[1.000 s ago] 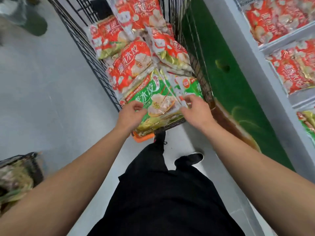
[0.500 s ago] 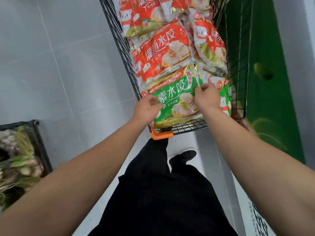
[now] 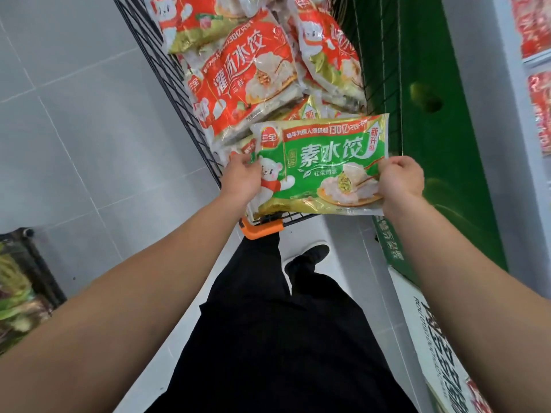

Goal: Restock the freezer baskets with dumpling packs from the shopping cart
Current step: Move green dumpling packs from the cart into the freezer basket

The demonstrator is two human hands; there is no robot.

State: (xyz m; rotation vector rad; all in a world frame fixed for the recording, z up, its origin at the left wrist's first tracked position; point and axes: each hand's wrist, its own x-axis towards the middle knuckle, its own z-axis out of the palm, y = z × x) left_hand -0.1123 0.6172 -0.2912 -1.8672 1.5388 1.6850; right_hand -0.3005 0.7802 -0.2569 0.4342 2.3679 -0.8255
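A green dumpling pack (image 3: 320, 165) is held flat, face up, above the near end of the black wire shopping cart (image 3: 167, 73). My left hand (image 3: 241, 177) grips its left edge and my right hand (image 3: 401, 177) grips its right edge. Several red dumpling packs (image 3: 250, 81) lie piled in the cart behind it. More red packs (image 3: 536, 31) show in the freezer baskets at the far right edge.
The freezer's green side panel (image 3: 432, 138) and its white rim (image 3: 474, 114) run along the right. An orange bumper (image 3: 262, 228) marks the cart's near corner. A second black basket with greens (image 3: 18, 293) stands at the left on the grey tiled floor.
Both hands have lifted the green pack up out of the cart's pile and turned it level. It lay among the other packs before.
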